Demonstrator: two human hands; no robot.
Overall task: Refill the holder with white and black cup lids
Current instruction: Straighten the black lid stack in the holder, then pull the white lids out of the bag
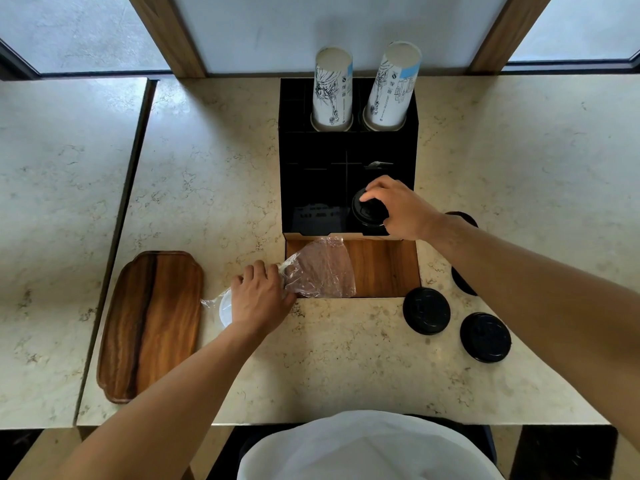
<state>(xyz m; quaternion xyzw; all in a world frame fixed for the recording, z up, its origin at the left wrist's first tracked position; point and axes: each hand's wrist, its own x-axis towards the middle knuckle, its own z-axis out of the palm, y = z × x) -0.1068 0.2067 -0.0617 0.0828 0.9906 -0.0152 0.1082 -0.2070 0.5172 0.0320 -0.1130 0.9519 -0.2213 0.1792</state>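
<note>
Barely started: right hand (398,206) grips black lids (367,212) in the holder (311,188); left hand (259,296) clutches bagged, probably white, lids (225,308); three black lids (426,310) wait.

counter (346,358): polished marble | tray (152,323): glossy wood | bag (322,271): clear crinkled plastic

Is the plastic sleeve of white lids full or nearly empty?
Nearly empty: the plastic sleeve lies collapsed and see-through, with white lids visible only under the left hand.
</note>
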